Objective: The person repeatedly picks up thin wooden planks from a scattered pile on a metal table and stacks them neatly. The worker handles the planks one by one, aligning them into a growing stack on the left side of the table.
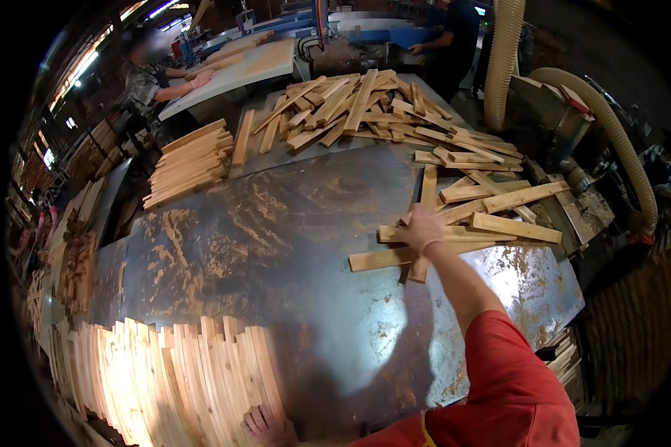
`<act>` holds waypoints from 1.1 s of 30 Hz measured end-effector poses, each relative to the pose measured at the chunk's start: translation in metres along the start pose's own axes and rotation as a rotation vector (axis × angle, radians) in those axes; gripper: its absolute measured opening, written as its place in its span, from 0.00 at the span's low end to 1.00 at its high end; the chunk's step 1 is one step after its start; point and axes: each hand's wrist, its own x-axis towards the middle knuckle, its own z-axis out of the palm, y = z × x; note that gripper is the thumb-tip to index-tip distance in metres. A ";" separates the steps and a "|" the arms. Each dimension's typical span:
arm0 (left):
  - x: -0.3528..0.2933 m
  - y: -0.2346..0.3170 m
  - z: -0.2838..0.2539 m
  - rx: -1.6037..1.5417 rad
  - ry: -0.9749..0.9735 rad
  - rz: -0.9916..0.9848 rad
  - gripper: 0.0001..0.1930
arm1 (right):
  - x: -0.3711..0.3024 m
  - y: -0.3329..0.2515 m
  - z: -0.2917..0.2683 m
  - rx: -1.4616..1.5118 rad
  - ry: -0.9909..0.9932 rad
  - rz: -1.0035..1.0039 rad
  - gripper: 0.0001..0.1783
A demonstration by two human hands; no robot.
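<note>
My right hand reaches across the metal table with its fingers closed around a wooden strip. That strip points away from me and lies across several others, among them a pale wooden strip set crosswise beneath it. At the near edge, my left hand rests with its fingers laid on the right end of a row of wooden strips. Those strips lie side by side, their far ends uneven. The palm of my left hand and what lies under it are hidden.
A loose heap of wooden strips covers the table's far side. Left of it stands a neat stack of strips. Sawdust smears the metal tabletop. A ribbed hose hangs at right. Two people work beyond the table, one beside a pale board.
</note>
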 end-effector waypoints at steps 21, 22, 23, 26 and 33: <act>-0.007 0.002 -0.016 -0.182 -0.099 -0.148 0.42 | -0.211 -0.005 0.079 0.891 -0.046 0.045 0.51; -0.012 -0.001 -0.014 -0.181 -0.059 -0.149 0.40 | -0.235 -0.031 0.078 1.117 -0.181 0.102 0.47; -0.014 -0.004 -0.012 -0.187 -0.023 -0.139 0.38 | -0.270 -0.065 0.039 1.250 -0.394 0.161 0.47; -0.003 -0.002 -0.022 -0.323 -0.096 -0.127 0.39 | -0.349 -0.084 0.122 1.271 -0.492 0.004 0.48; -0.021 0.002 0.003 -0.280 -0.060 0.023 0.35 | -0.409 -0.172 0.205 0.485 -1.107 -0.938 0.32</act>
